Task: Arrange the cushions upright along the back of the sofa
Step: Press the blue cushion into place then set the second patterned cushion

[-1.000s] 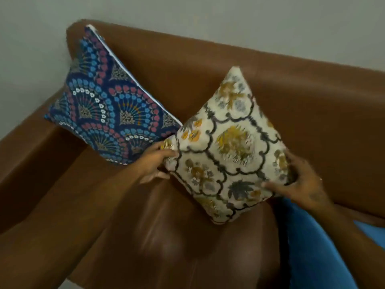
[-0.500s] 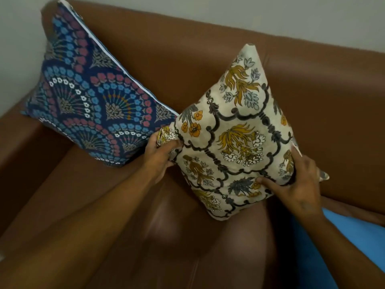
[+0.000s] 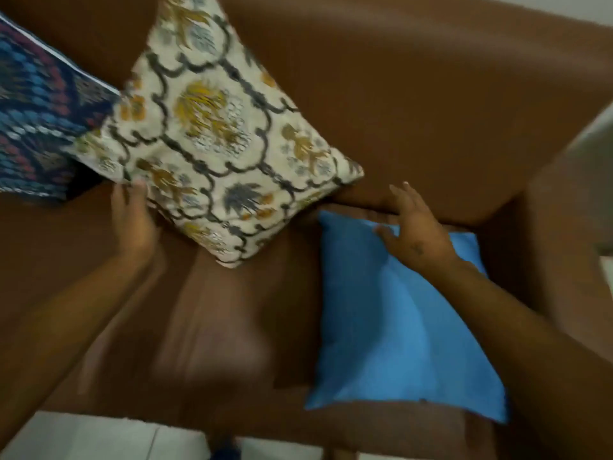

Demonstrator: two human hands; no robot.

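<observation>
- Head view: the plain bright-blue square fabric cushion (image 3: 391, 320) lies flat on the seat at about 4 o'clock, not yet stood up; it looks soft, light and a little slick, so it should fold if lifted by one corner.
- Best hold, I judge, is on two opposite edges or the far top edge, tipping it up against the backrest.
- Right hand (image 3: 414, 227) hovers over its far edge, fingers spread and loose, gripping nothing.
- Cream floral-patterned square cushion (image 3: 212, 134) leans corner-up at 11 o'clock; the left hand (image 3: 132, 217) touches its lower-left edge, fingers straight; whether they pinch it I cannot tell.
- Navy fan-print cushion (image 3: 36, 127) stands at 9 o'clock on the brown leather sofa (image 3: 447, 94).
</observation>
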